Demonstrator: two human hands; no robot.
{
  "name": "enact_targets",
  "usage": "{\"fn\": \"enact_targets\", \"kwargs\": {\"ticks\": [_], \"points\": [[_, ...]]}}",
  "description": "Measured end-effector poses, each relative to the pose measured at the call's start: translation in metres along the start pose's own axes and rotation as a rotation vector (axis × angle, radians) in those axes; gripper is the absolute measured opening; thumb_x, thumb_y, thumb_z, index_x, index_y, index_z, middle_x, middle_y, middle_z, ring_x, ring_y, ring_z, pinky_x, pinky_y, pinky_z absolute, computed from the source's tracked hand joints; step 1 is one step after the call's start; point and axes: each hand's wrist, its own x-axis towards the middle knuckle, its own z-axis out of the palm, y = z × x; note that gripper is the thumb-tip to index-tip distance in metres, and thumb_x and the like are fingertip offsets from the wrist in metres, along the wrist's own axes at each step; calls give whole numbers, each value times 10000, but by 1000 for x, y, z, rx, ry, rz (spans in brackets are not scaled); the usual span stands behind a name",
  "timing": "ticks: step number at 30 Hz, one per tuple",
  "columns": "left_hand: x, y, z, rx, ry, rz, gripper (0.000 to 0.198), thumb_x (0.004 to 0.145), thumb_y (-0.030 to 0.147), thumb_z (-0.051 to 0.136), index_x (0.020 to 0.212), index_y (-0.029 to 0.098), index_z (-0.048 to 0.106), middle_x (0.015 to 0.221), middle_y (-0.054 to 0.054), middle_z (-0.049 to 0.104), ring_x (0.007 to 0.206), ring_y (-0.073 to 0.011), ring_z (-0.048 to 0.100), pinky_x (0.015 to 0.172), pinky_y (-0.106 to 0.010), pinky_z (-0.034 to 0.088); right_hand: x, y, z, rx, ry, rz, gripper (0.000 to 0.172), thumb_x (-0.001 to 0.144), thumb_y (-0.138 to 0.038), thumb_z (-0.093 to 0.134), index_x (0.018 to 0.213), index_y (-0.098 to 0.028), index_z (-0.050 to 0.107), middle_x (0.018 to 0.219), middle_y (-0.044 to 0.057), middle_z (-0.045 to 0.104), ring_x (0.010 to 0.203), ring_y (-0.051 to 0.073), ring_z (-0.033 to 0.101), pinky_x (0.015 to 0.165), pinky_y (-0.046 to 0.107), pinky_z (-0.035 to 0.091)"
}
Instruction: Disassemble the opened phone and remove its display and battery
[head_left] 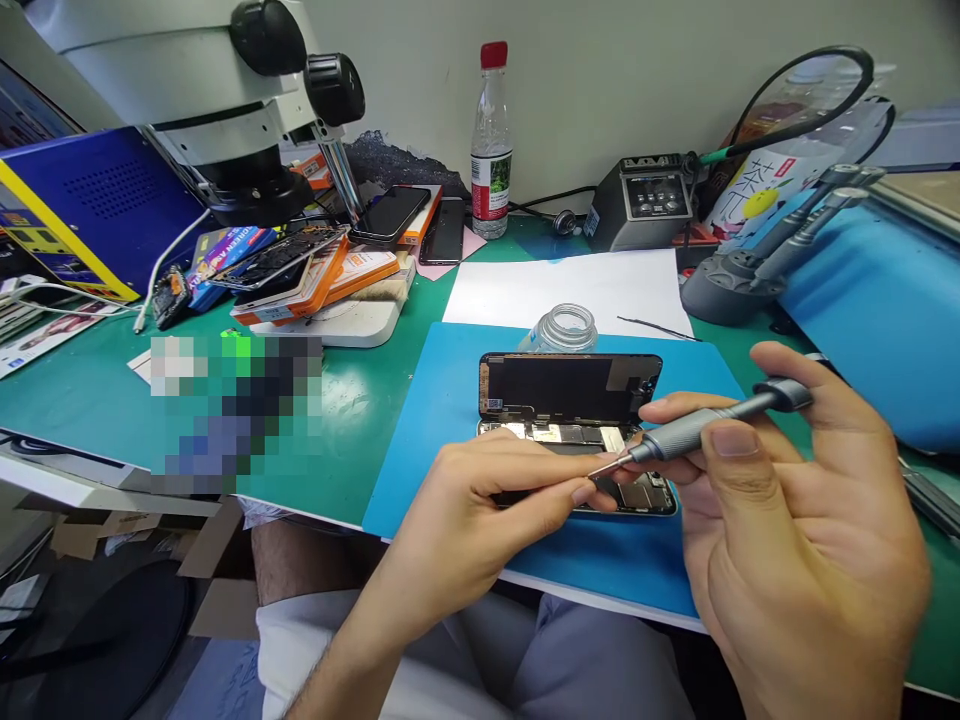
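Note:
My right hand (795, 490) holds a grey precision screwdriver (686, 430), its thin shaft pointing left and slightly down. The thumb and fingers wrap the knurled handle, with the forefinger behind the cap. My left hand (487, 500) pinches thumb and forefinger together at the screwdriver's tip; whether a small screw is between them I cannot make out. Behind and below both hands lies an opened smartphone (559, 433), its internals partly covered by my fingers. The phone's screen (566, 388) stands raised at the far side, inner face towards me, against a clear glass jar (568, 328).
A blue mat (420, 420) and white paper (600, 285) lie on the green bench. Left stand a microscope (225, 140) and stacked phones and boxes (322, 275). A bottle (492, 140), a black control box (637, 205) and a grey screwdriver stand (731, 285) are behind.

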Motion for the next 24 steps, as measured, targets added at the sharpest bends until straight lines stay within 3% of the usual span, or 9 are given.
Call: {"fn": "enact_targets", "kwargs": {"ticks": [17,24], "points": [[1,1,-1,-41,1,8,210,1025,215,703,1165,278,846,1078,29,856,1036,-164,774,958,-244,531,0,-1,0,2,-21,12,505,930,-349,778,1411,-345,626,1016,61,757,741,145,709,598,199,626],[-1,0,-1,-9,-12,12,222,1031,236,694,1185,295,843,1071,18,857,1023,-197,779,954,-284,545,-1,1,-2,7,-23,17,504,938,-353,768,1420,-350,622,1010,61,756,705,157,714,583,235,638]]}}
